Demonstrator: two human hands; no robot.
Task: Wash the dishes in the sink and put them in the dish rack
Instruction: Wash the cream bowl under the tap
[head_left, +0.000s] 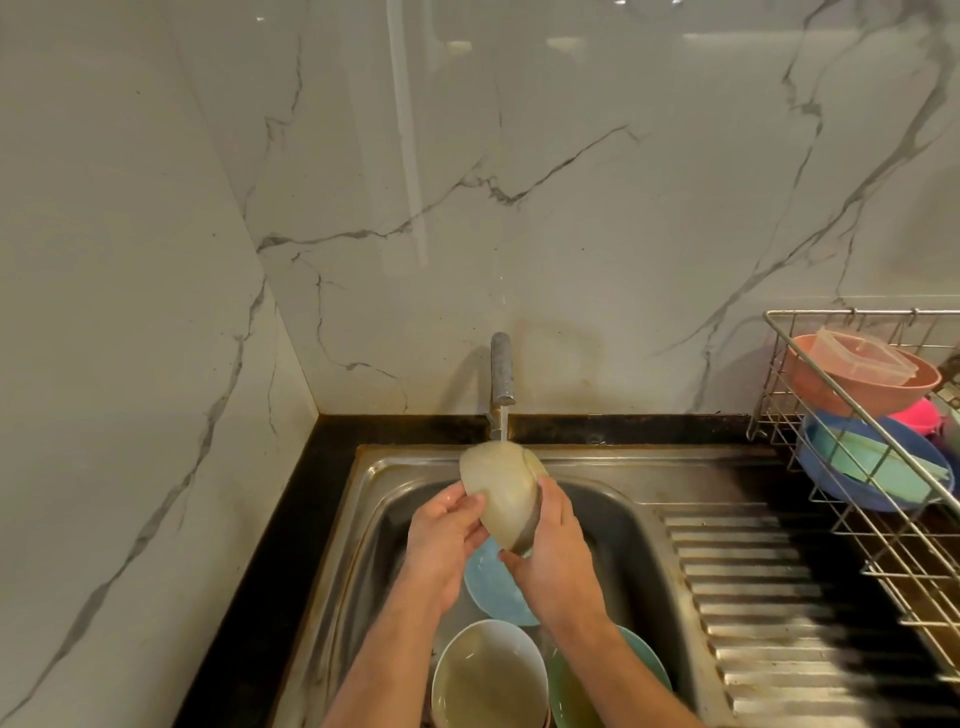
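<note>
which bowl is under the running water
The cream bowl, held in both hands below the tap; the white bowl and green bowl sit low in the sink.

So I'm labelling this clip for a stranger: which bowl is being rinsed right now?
Find the steel sink, then the tap at its back edge. The cream bowl sits under the running water, held by both hands, unlike the bowls lying in the basin.

Bowls (488, 670) lie in the sink (613, 470); the rack (883, 519) stands to its right.
</note>
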